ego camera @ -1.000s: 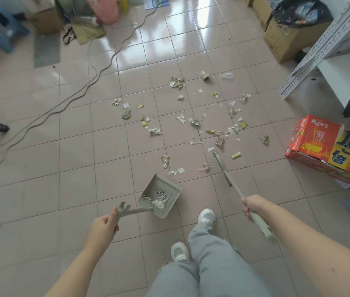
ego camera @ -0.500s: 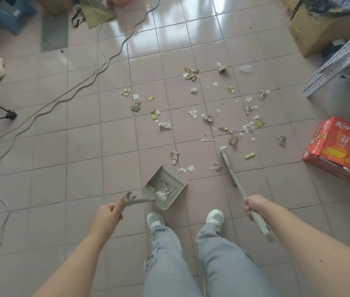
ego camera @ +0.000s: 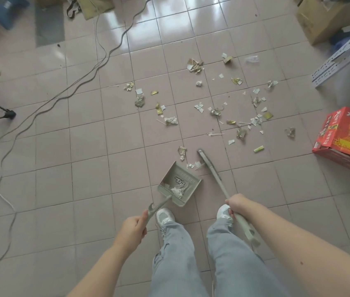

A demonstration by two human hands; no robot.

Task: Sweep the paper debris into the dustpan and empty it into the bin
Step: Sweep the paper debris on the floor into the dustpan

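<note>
Seen from the head, the left hand (ego camera: 132,229) gripped the handle of the dustpan (ego camera: 183,171), which sat on the tiled floor (ego camera: 84,151) just ahead of the white shoes (ego camera: 165,216) with a few scraps inside. The right hand (ego camera: 237,204) clasped the broom (ego camera: 213,173), its head just beside the pan's mouth. Most of the paper debris (ego camera: 214,111) lay scattered beyond, left of a red box (ego camera: 347,133).

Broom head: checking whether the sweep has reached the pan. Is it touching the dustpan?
Apart. The head view shows bare tile and small paper scraps between the broom head and the dustpan rim.
</note>
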